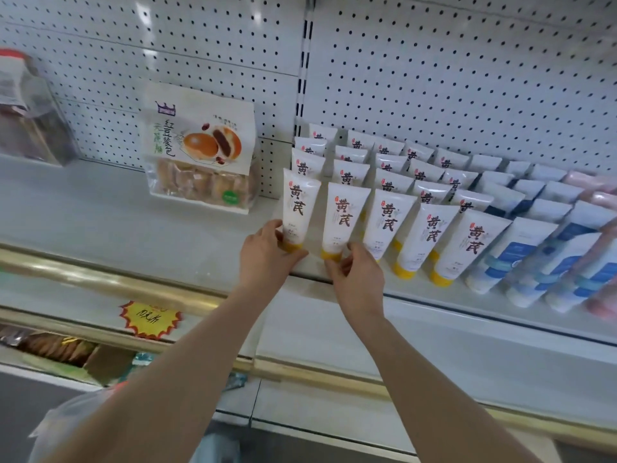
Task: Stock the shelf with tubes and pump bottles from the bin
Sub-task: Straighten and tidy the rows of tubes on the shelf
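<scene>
White tubes with yellow caps and dark characters stand cap-down in several rows on the white shelf (pixel 100 212). My left hand (pixel 267 255) grips the yellow cap of the leftmost front tube (pixel 298 205). My right hand (pixel 357 275) pinches the cap of the second front tube (pixel 345 215) beside it. Further white-and-yellow tubes (pixel 430 235) fill the front row to the right, then blue-and-white tubes (pixel 521 255) and pink tubes (pixel 601 198) at the far right. The bin is hidden from view.
A bag of red-bean buns (pixel 200 148) leans on the pegboard back wall (pixel 434 78) left of the tubes. A clear jar (pixel 26 108) stands at the far left. A gold shelf rail (pixel 117 285) with a starburst price tag (pixel 150 319) runs below.
</scene>
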The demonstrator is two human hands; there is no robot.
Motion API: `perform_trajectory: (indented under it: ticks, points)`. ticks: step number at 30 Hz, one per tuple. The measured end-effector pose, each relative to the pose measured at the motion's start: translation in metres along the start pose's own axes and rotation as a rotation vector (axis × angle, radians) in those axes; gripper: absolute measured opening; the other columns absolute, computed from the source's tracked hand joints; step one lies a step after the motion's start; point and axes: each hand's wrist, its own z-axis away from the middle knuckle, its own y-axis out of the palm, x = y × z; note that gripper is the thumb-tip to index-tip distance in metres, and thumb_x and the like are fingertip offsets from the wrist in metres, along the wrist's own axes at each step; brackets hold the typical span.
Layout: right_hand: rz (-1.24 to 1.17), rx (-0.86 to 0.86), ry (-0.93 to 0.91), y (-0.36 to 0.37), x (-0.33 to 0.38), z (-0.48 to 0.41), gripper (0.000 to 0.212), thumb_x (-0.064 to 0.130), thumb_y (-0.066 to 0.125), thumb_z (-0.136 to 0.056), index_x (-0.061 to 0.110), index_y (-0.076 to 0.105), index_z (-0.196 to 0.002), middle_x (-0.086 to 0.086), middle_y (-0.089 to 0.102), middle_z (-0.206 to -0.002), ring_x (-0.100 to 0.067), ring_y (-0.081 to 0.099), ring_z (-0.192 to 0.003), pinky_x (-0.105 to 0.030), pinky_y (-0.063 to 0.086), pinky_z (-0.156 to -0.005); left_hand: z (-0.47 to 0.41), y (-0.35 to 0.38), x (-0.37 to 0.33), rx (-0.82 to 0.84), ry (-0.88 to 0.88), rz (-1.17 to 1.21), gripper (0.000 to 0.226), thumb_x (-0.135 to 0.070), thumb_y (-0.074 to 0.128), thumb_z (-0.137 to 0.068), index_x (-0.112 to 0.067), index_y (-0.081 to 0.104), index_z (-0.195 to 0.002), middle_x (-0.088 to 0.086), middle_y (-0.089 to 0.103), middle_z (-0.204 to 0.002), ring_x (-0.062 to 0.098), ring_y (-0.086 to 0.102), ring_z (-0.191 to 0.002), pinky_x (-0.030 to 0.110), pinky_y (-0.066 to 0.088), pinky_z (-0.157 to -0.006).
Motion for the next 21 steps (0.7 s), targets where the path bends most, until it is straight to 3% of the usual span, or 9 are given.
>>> perform_trajectory:
  ticks: [7,21]
  points:
    - [0.087,-0.073,0.056,0.014,0.004,-0.004,0.025,0.030,0.067,-0.087,0.011,0.058,-0.100,-0.005,0.060,-0.095,-0.022,0.055,-0.090,-0.028,0.036,-0.071,-0.002,0.007,0.006,-0.101,0.076,-0.079,0.038,-0.045,0.073,-0.076,-0.014,0.062,-0.093,0.003,0.060,-0.087,0.027,0.055,-0.083,0.030,0.031,-0.067]
    - [0.109,-0.102,0.099,0.020,0.008,-0.006,0.027,0.032,0.066,-0.088,0.012,0.063,-0.105,-0.004,0.060,-0.100,-0.022,0.056,-0.095,-0.029,0.040,-0.078,-0.003,0.004,0.007,-0.078,0.003,0.045,0.036,-0.038,0.076,-0.075,-0.013,0.057,-0.092,0.004,0.058,-0.094,0.025,0.055,-0.088,0.029,0.033,-0.071]
